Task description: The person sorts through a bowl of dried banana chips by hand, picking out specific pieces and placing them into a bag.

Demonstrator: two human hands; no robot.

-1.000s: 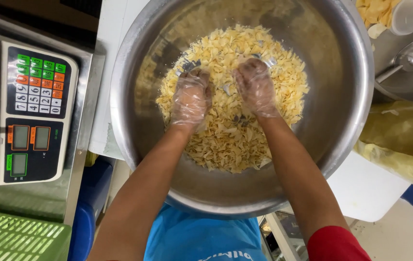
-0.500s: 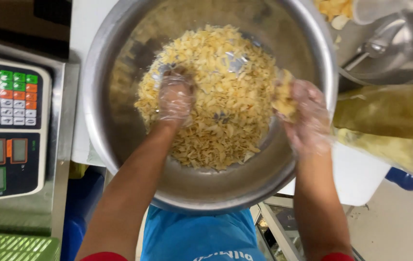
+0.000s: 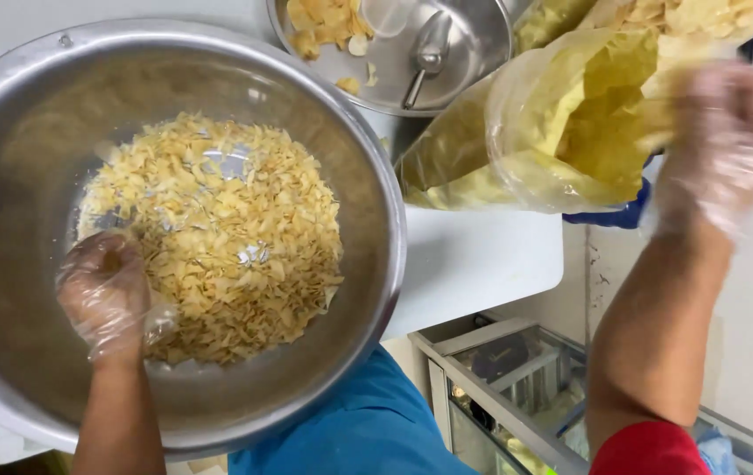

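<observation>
- Looking down from the head view, the left hand point(image 3: 103, 295) sits inside a large steel bowl point(image 3: 367, 185), wearing a thin clear glove.
- Its fingers point(image 3: 108, 259) are curled loosely down into the near-left edge of a heap of pale yellow chips point(image 3: 218, 237); whether they actually grip any chips cannot be told, since the glove and the pile hide the tips.
- The chips lie in the middle of the bowl, spread thin enough that bare metal shows through in a couple of spots.
- The right hand point(image 3: 728, 141), also gloved (and blurred), is well apart from the bowl, up at the right edge of the view, at the mouth of a clear plastic bag point(image 3: 561, 132).
- Its fingers seem folded at the bag's rim, but the blur leaves it unclear whether they are closed on the plastic or only against it.
- The bag holds more yellow chips and lies tilted, its lower end over the white counter point(image 3: 473, 255) just beside the big bowl.
- Behind the bag stands a smaller steel bowl point(image 3: 473, 53) with a few chips and a metal scoop point(image 3: 425, 53) in it.
- Below, a blue shirt point(image 3: 367, 422) and a red sleeve point(image 3: 649, 449) show at the bottom edge.
</observation>
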